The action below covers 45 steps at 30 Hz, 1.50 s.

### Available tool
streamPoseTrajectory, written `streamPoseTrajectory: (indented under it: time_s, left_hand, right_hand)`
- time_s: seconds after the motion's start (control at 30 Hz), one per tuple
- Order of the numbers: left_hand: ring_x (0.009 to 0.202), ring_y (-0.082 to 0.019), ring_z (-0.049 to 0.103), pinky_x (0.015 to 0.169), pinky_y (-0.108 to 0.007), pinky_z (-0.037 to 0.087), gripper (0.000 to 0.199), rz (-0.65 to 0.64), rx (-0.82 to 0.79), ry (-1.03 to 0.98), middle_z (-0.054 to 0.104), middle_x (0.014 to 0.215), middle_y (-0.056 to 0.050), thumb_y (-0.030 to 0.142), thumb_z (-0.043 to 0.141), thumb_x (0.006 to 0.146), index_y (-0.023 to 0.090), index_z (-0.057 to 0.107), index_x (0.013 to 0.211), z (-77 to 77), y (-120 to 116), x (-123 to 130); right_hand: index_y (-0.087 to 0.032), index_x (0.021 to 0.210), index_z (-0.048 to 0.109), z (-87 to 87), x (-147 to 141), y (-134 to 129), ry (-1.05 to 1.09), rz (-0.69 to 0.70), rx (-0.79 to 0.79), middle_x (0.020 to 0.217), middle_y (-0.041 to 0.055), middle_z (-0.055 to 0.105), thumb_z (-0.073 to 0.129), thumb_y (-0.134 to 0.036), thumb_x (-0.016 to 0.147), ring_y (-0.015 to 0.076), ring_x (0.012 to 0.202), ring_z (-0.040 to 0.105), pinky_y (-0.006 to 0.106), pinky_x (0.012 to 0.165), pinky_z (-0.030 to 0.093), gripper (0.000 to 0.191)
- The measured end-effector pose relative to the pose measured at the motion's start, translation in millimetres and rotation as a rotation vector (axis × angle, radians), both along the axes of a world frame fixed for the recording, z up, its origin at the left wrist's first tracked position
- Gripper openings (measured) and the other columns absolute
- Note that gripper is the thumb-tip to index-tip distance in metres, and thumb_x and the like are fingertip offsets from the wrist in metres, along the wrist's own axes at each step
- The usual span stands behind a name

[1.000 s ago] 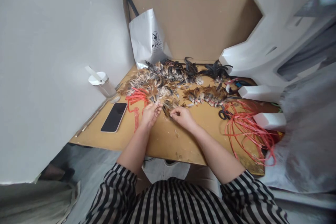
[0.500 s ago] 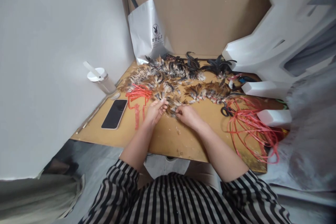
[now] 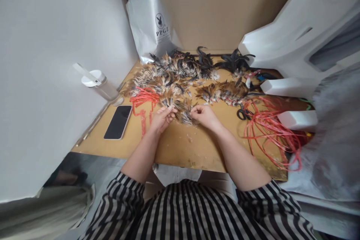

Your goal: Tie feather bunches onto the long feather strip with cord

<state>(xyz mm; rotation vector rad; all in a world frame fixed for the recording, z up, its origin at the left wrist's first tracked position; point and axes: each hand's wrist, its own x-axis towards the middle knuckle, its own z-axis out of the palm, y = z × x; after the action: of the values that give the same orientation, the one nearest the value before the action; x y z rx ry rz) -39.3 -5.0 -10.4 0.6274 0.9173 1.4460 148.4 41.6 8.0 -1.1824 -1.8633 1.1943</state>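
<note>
Workshop, by my eye: brown-and-black feather bundles [image 3: 223, 93], tangled red plastic strips [image 3: 271, 132], black-handled scissors [image 3: 245, 114] on a scuffed tan table [image 3: 191, 152].

1. Desk [image 3: 180, 146]: flat, yellow-brown top; surface scuffed and darkened at near right corner.
2. Left edge: smooth pale-grey panel [image 3: 56, 52] rises alongside, well above desk height; plain face.
3. Far edge: upright tan panel [image 3: 210, 15] behind; darker shadow toward its right end.
4. Right edge: large white angular form [image 3: 275, 45], openings in it; material unclear.
5. Floor [image 3: 101, 165]: grey, seen below near left corner.
6. Light: soft, diffuse.
</note>
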Motion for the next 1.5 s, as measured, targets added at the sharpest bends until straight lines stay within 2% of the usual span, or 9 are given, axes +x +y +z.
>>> streamPoseTrajectory:
  time_s: [0.17, 0.3, 0.43, 0.63, 0.9, 1.1, 1.23, 1.33, 1.5]
  left_hand:
    - [0.050, -0.004, 0.053, 0.044, -0.014, 0.038, 0.027, -0.096, -0.035, 0.135, 0.067, 0.079, -0.007, 0.028, 0.068, 0.065, 0.010, 0.063, 0.084, -3.4, -4.0, 13.4]
    - [0.052, -0.005, 0.055, 0.046, -0.015, 0.039, 0.026, -0.174, -0.046, 0.159, 0.068, 0.080, -0.008, 0.030, 0.067, 0.066, 0.010, 0.064, 0.083, -3.8, -8.3, 21.5]
    - [0.051, -0.005, 0.054, 0.046, -0.014, 0.039, 0.022, -0.206, -0.081, 0.112, 0.068, 0.080, -0.008, 0.027, 0.067, 0.066, 0.010, 0.064, 0.081, -1.8, -11.0, 26.5]
    - [0.050, -0.004, 0.053, 0.044, -0.013, 0.038, 0.019, -0.208, -0.108, 0.046, 0.068, 0.075, -0.007, 0.023, 0.067, 0.065, 0.010, 0.064, 0.079, 0.1, -11.5, 29.7]
    - [0.046, -0.003, 0.050, 0.042, -0.014, 0.035, 0.020, -0.192, -0.114, 0.066, 0.064, 0.065, -0.003, 0.025, 0.069, 0.062, 0.010, 0.063, 0.073, 0.0, -10.9, 31.5]
    - [0.045, -0.005, 0.049, 0.043, -0.018, 0.035, 0.021, -0.121, -0.053, 0.208, 0.062, 0.059, -0.003, 0.030, 0.068, 0.062, 0.011, 0.061, 0.066, 5.6, -12.6, 33.6]
    - [0.045, -0.007, 0.050, 0.045, -0.020, 0.038, 0.022, -0.119, 0.032, 0.340, 0.063, 0.058, -0.004, 0.033, 0.065, 0.064, 0.011, 0.063, 0.065, 4.6, -13.9, 33.1]
    - [0.046, -0.008, 0.051, 0.047, -0.021, 0.040, 0.023, -0.170, 0.093, 0.444, 0.062, 0.057, -0.005, 0.034, 0.063, 0.067, 0.011, 0.065, 0.067, 3.5, -15.2, 31.1]
    - [0.048, -0.010, 0.053, 0.051, -0.022, 0.043, 0.025, -0.286, 0.153, 0.511, 0.062, 0.057, -0.005, 0.035, 0.060, 0.071, 0.011, 0.067, 0.072, 8.4, -18.8, 27.1]
  right_hand:
    - [-0.016, 0.061, 0.053, 9.4, 3.4, 1.4, 0.444, 0.050, -0.408, 0.040, -0.0075, 0.040, 0.069, -0.036, 0.057, 0.0031, 0.034, 0.025, 0.018, 0.035, 0.016, 0.026]
    - [-0.017, 0.063, 0.051, 10.3, -2.9, -4.3, 0.593, 0.071, -0.498, 0.040, -0.0099, 0.035, 0.072, -0.036, 0.056, 0.0021, 0.034, 0.022, 0.017, 0.036, 0.012, 0.029]
    - [-0.017, 0.064, 0.053, 5.1, -14.1, -10.1, 0.583, 0.023, -0.457, 0.039, -0.0095, 0.037, 0.071, -0.038, 0.058, 0.0026, 0.033, 0.023, 0.018, 0.035, 0.013, 0.029]
    - [-0.016, 0.065, 0.056, -3.6, -25.0, -12.7, 0.528, -0.061, -0.293, 0.056, -0.0023, 0.056, 0.069, -0.037, 0.058, 0.0070, 0.046, 0.045, 0.020, 0.045, 0.033, 0.026]
    - [-0.017, 0.068, 0.053, -10.3, -28.2, -14.9, 0.417, -0.089, -0.086, 0.054, -0.0034, 0.053, 0.062, -0.037, 0.066, 0.0078, 0.048, 0.044, 0.020, 0.048, 0.034, 0.022]
    - [-0.017, 0.066, 0.055, -1.4, -24.0, -16.6, 0.434, 0.005, -0.140, 0.055, -0.0020, 0.057, 0.065, -0.037, 0.064, 0.0094, 0.051, 0.049, 0.021, 0.052, 0.038, 0.022]
    - [-0.015, 0.061, 0.056, 3.5, -17.7, -16.9, 0.372, 0.086, -0.153, 0.054, -0.0014, 0.056, 0.066, -0.037, 0.064, 0.0084, 0.048, 0.046, 0.021, 0.048, 0.035, 0.024]
    - [-0.015, 0.054, 0.054, 4.9, -13.2, -16.6, 0.333, 0.089, -0.098, 0.049, -0.0021, 0.052, 0.066, -0.037, 0.064, 0.0072, 0.044, 0.041, 0.021, 0.044, 0.031, 0.027]
    - [-0.014, 0.058, 0.060, 10.2, -7.4, -15.8, 0.356, 0.216, -0.071, 0.055, -0.0002, 0.055, 0.064, -0.035, 0.067, 0.0098, 0.051, 0.048, 0.023, 0.051, 0.037, 0.023]
